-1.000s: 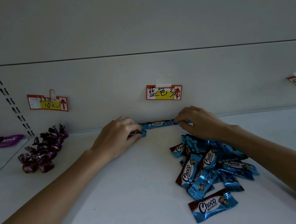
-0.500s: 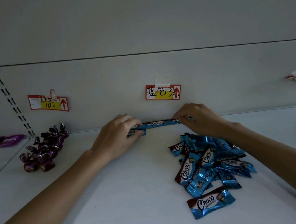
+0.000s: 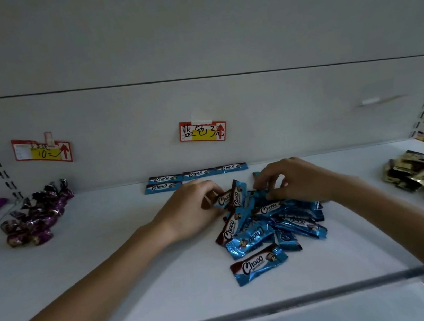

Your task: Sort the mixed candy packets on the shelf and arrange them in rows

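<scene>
Head view, forward-down, close over shelf (image 3: 111,267)

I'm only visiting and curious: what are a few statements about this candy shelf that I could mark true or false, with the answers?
1. The left hand and the right hand are both at the pile of blue Choco packets. True.
2. A row of three packets lies end to end along the back wall. True.
3. The purple candies lie to the right of the blue pile. False: they lie to its left.
4. The gold packets are set out in neat rows. False: they lie in a loose heap at the right.
5. The left hand is empty. False: it pinches a Choco packet.
</scene>
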